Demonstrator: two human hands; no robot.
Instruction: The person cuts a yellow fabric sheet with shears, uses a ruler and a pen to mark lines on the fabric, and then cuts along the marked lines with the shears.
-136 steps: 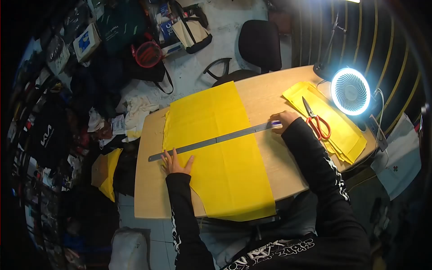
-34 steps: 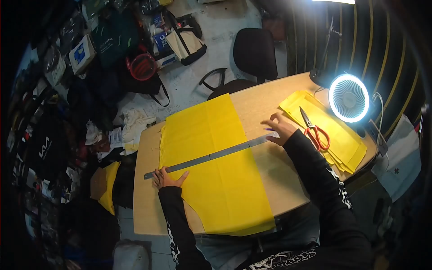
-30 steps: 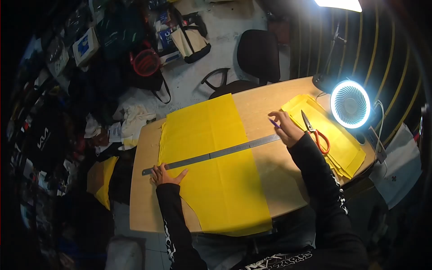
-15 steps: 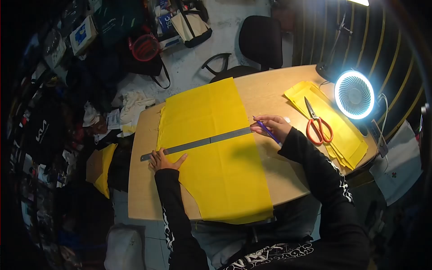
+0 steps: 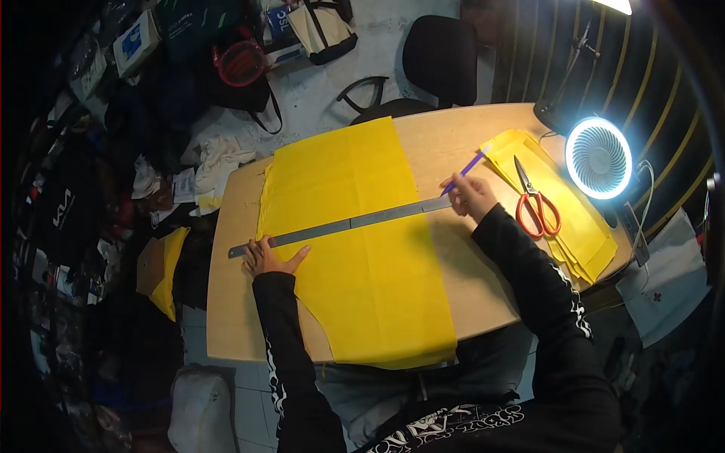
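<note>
A large yellow fabric sheet (image 5: pixel 377 294) lies flat on the table, with a long grey metal ruler (image 5: pixel 317 230) across its middle. My left hand (image 5: pixel 272 258) is spread over the fabric's left edge, fingertips on the ruler near its left end and thumb stretched out to the right. Just past the fabric's right edge, my right hand (image 5: pixel 474 198) grips a purple pen (image 5: pixel 472 164). The pen slants up and to the right, its lower end close above the ruler's right end, which the hand partly covers.
Red-handled scissors (image 5: pixel 538 211) rest on folded yellow fabric (image 5: pixel 585 241) at the right of the wooden table (image 5: pixel 242 317). A lit ring fan (image 5: pixel 598 158) and a lamp (image 5: pixel 578 53) stand behind. Beyond the table are a black chair (image 5: pixel 438 60) and bags on the floor.
The right hand has moved slightly right and up, off the fabric's edge, and the pen now tilts the other way. More of the ruler's right end shows. The left hand stays on the ruler.
</note>
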